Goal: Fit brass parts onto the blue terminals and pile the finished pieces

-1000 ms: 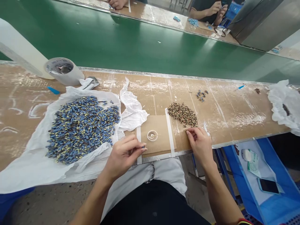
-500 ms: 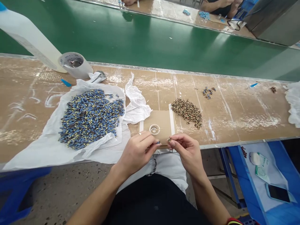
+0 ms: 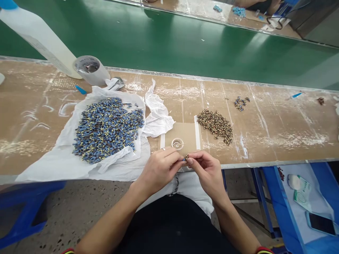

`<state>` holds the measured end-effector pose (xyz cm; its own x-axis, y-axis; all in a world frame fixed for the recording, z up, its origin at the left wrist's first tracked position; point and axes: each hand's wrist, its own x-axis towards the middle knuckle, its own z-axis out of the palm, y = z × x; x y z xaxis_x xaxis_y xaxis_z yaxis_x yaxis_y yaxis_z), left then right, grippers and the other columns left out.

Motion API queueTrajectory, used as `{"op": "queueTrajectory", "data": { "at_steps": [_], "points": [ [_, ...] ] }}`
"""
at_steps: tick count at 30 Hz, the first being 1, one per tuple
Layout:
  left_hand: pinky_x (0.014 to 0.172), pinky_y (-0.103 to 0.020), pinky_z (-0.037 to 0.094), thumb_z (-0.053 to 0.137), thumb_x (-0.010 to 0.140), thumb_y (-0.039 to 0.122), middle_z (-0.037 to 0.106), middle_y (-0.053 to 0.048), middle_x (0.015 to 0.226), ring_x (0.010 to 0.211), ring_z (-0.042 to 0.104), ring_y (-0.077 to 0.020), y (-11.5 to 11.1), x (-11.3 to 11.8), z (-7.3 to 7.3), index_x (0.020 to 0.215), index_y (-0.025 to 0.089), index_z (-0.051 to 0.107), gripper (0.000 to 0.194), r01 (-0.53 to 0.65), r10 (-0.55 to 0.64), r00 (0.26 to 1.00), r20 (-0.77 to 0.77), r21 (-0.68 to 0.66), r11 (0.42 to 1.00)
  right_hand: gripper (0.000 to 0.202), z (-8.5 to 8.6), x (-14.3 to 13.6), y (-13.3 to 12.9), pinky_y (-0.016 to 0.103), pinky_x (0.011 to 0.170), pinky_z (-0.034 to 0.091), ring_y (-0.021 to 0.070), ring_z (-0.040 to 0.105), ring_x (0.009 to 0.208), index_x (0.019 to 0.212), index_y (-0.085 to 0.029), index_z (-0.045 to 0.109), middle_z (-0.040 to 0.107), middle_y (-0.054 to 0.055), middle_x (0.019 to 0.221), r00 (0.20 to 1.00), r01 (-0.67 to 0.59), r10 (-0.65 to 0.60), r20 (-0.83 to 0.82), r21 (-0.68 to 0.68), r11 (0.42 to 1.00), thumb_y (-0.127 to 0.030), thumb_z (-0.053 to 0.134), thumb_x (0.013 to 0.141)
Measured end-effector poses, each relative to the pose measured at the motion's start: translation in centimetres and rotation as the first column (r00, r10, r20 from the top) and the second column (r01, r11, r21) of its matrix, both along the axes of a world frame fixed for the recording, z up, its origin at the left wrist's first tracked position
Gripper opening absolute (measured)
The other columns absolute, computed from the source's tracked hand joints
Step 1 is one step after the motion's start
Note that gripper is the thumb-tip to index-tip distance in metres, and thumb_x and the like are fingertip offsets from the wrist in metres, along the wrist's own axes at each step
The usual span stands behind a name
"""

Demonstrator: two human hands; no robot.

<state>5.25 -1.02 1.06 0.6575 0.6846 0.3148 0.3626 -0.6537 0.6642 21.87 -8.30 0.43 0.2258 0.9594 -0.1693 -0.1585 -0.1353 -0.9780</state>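
My left hand [image 3: 162,167] is closed in a pinch on a small blue piece [image 3: 184,159]. My right hand [image 3: 208,171] pinches a small brown-and-gold piece [image 3: 186,156], and the two pieces meet between my fingertips. Just beyond my hands, a small clear round dish [image 3: 177,144] with a thin stick in it stands on a cardboard sheet [image 3: 182,129]. To the left, a large heap of blue-and-yellow pieces [image 3: 106,130] lies on white cloth [image 3: 63,158]. On the right is a pile of brown-and-gold pieces [image 3: 215,125].
A few blue-and-brown pieces [image 3: 241,103] lie farther right on the bench. At the back left stand a white bottle [image 3: 45,42] and a tape roll [image 3: 92,76]. A phone [image 3: 321,223] rests on a blue stand at lower right. Across the green belt [image 3: 159,42] a person's arm shows.
My hands have come together, so the blue piece and the brown-and-gold piece, held apart before, now touch. The whole view has shifted slightly.
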Motion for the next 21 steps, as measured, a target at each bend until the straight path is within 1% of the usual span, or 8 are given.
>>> {"op": "queueTrajectory", "data": {
  "at_steps": [3,6,10,14,17,21],
  "points": [
    [0.063,-0.025,0.039,0.060,0.093,0.018,0.059,-0.001,0.071,0.065,0.051,-0.0134,0.0,-0.1,-0.1,0.081,0.014,0.066,0.014,0.018,-0.018,1.000,-0.011,-0.036,0.999,0.007,-0.2,0.4,-0.1,0.025,0.072,0.055,0.0141,0.068,0.080,0.092,-0.022,0.071,0.071,0.002,0.087,0.997,-0.058,0.058,0.041,0.007,0.998,-0.027,0.073,0.087],
    [0.062,-0.025,0.038,0.060,0.093,0.017,0.058,-0.001,0.070,0.066,0.051,-0.0134,0.3,-0.3,0.2,0.077,0.015,0.063,0.017,0.058,-0.061,0.997,-0.043,-0.060,0.996,0.005,-0.2,0.7,0.0,0.025,0.071,0.053,0.0138,0.065,0.080,0.092,-0.022,0.070,0.068,0.002,0.089,0.989,-0.113,0.110,0.098,0.026,0.993,-0.026,0.070,0.089],
    [0.061,-0.024,0.037,0.058,0.094,0.017,0.057,0.000,0.071,0.065,0.051,-0.0131,0.9,-0.5,1.3,0.074,0.014,0.059,0.020,0.123,-0.129,0.988,-0.079,-0.076,0.989,0.004,0.5,0.7,0.1,0.026,0.071,0.051,0.0137,0.062,0.080,0.090,-0.021,0.067,0.063,0.002,0.088,0.977,-0.159,0.150,0.152,0.053,0.986,-0.025,0.067,0.091],
    [0.058,-0.024,0.034,0.058,0.093,0.015,0.055,0.001,0.069,0.064,0.050,-0.0126,1.3,-0.8,2.5,0.071,0.014,0.056,0.022,0.174,-0.183,0.976,-0.121,-0.085,0.981,0.009,1.2,0.5,0.0,0.026,0.068,0.048,0.0128,0.058,0.076,0.085,-0.021,0.062,0.060,0.001,0.084,0.965,-0.195,0.179,0.190,0.073,0.978,-0.024,0.064,0.093],
    [0.059,-0.025,0.033,0.059,0.092,0.015,0.055,0.000,0.069,0.065,0.051,-0.0130,1.3,-1.0,3.0,0.070,0.014,0.055,0.022,0.185,-0.198,0.963,-0.183,-0.089,0.979,0.012,1.5,0.5,-0.1,0.025,0.066,0.045,0.0122,0.056,0.074,0.083,-0.020,0.059,0.058,0.000,0.082,0.953,-0.237,0.219,0.208,0.062,0.970,-0.023,0.063,0.094],
    [0.060,-0.027,0.032,0.059,0.093,0.017,0.057,0.000,0.071,0.066,0.052,-0.0139,1.2,-1.2,3.4,0.071,0.014,0.057,0.022,0.186,-0.209,0.940,-0.270,-0.107,0.977,0.013,1.7,0.6,-0.1,0.026,0.066,0.044,0.0121,0.054,0.074,0.083,-0.020,0.058,0.057,0.000,0.081,0.940,-0.299,0.290,0.179,0.025,0.954,-0.024,0.062,0.095]
  ]
}}
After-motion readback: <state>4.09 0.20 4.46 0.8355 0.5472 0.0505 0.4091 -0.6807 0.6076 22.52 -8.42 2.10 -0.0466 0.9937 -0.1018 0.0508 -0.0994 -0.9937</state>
